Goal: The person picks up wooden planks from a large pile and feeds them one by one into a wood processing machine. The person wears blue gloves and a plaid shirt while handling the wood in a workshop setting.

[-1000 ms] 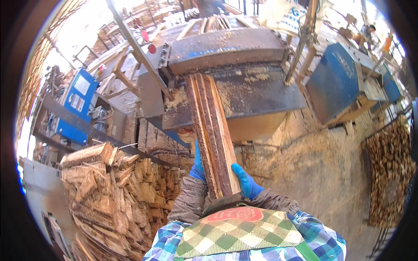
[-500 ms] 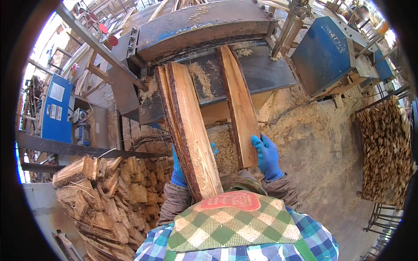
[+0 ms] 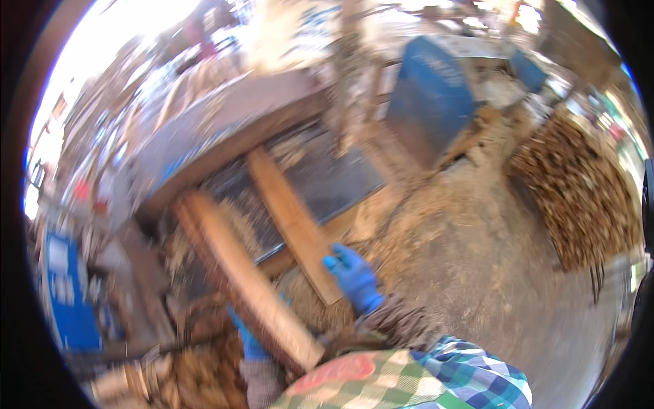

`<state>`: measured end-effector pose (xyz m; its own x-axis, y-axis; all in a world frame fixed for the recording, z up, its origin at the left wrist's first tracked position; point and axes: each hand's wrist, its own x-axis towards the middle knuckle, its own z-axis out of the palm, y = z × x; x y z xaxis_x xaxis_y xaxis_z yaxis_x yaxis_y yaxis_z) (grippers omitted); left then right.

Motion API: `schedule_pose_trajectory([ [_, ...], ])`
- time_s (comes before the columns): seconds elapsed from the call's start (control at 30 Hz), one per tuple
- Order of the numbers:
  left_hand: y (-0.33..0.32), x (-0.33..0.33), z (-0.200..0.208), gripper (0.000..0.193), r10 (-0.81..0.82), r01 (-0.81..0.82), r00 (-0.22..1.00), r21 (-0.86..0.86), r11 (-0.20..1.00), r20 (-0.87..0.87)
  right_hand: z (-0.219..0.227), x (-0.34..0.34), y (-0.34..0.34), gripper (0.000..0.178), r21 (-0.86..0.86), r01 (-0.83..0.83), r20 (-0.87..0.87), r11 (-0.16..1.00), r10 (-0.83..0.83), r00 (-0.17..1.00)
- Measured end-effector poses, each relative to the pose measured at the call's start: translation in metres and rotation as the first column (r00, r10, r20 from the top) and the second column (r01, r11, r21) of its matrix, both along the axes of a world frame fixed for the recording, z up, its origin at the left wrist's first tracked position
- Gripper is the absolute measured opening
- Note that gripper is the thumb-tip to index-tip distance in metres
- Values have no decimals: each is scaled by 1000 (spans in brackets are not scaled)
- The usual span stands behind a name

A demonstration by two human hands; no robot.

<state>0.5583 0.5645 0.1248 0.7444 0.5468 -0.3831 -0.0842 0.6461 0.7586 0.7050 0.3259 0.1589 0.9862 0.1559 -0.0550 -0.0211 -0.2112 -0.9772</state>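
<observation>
Wooden pieces seen bundled together a second ago are now parted: a bark-edged slab (image 3: 242, 279) is held from beneath in the left hand (image 3: 251, 341), and a flat board (image 3: 293, 221) is touched near its near end by the right hand (image 3: 357, 278); whether it is pinched cannot be told through the blur. Each can presumably now be steered separately. The board is carried by the metal table (image 3: 340, 178), its near edge overhung and crossed roughly squarely by the board's long axis, the far end being pointed at the hood (image 3: 262, 102).
</observation>
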Motion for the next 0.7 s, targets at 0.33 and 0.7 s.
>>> schedule_pose_trajectory([
  [0.33, -5, 53, 14, 78, -30, 69, 980, 195, 978, -198, 8, 132, 106, 45, -344, 263, 493, 902, -65, 868],
  [0.7, 0, -41, 57, 78, -7, 8, 998, -21, 1000, 66, 6, 118, 110, 32, -91, 105, 638, 990, -23, 770],
])
